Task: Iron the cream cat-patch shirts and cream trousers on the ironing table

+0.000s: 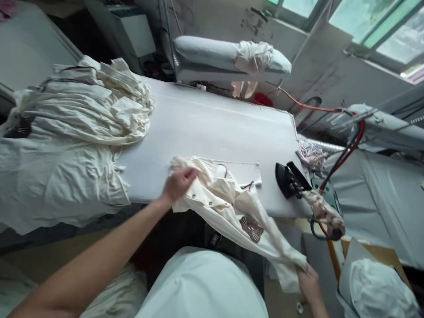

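A cream garment (205, 196) with small round metal snaps or eyelets, dark loops and a brown patch stretches across the near edge of the padded white board. My left hand (180, 183) is closed on its upper left part, slightly blurred. Down at the lower right, my right hand (308, 280) grips the garment's narrow end, which hangs past the board's edge. A flat white piece of cloth (247, 170) with a stitched border lies on the board just behind the garment. An iron (293, 179) with a cloth-wrapped handle rests at the board's right end.
Similar cream garments are heaped in a pile (89, 101) on the left of the board (205, 123). A padded sleeve arm (212, 55) stands behind it. Red and black cables (356, 141) hang to the iron. A box with white cloth (380, 287) sits lower right.
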Demonstrator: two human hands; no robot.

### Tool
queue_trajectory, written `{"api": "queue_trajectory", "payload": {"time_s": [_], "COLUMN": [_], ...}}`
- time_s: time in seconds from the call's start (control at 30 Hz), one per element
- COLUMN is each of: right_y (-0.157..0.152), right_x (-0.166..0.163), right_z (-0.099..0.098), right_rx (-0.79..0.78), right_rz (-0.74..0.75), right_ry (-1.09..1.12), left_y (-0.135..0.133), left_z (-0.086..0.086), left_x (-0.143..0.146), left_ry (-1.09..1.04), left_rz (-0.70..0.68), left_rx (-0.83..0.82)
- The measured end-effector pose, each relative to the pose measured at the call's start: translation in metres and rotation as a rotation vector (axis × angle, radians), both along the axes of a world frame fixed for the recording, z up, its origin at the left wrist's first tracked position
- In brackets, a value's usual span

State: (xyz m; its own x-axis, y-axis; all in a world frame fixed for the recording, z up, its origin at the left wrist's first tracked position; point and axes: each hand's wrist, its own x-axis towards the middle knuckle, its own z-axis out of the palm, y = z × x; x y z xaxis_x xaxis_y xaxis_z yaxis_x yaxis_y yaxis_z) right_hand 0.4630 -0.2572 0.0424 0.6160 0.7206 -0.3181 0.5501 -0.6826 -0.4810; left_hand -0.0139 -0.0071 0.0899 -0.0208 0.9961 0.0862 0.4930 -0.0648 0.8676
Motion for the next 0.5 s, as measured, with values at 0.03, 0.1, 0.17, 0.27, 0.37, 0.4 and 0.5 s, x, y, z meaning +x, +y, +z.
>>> {"api": "queue_trajectory", "payload": {"time_s": [0.03,0.1,0.17,0.27,0.37,0.4,0.5], "right_y": [-0.014,-0.028,-0.021,0.01,0.037,0.041,0.044], "right_x": [0.018,0.033,0.022,-0.016,-0.038,-0.037,-0.014], "right_z": [-0.005,-0.019,-0.032,-0.038,-0.013,0.002,0.066], "right_rx": [-0.053,-0.112,-0.058,0.259,0.573,0.624,0.735], "right_rz": [-0.079,-0.175,-0.246,-0.507,-0.646,-0.645,-0.56], "right_ry": [-0.004,0.002,0.047,0.296,0.742,0.83,0.683], "left_y": [0.02,0.056,0.078,0.074,0.044,0.033,0.003], "left_z": [-0.003,-0.007,-0.01,-0.02,-0.029,-0.03,-0.013], "left_x": [-0.012,-0.018,0.0,0.045,0.067,0.062,0.008], "left_ry": [0.093,0.261,0.402,0.45,0.197,0.024,-0.601], "left_rz": [0.117,0.222,0.229,0.091,-0.076,-0.078,0.102], "left_rx": [-0.071,-0.239,-0.432,-0.596,-0.656,-0.679,-0.685]}}
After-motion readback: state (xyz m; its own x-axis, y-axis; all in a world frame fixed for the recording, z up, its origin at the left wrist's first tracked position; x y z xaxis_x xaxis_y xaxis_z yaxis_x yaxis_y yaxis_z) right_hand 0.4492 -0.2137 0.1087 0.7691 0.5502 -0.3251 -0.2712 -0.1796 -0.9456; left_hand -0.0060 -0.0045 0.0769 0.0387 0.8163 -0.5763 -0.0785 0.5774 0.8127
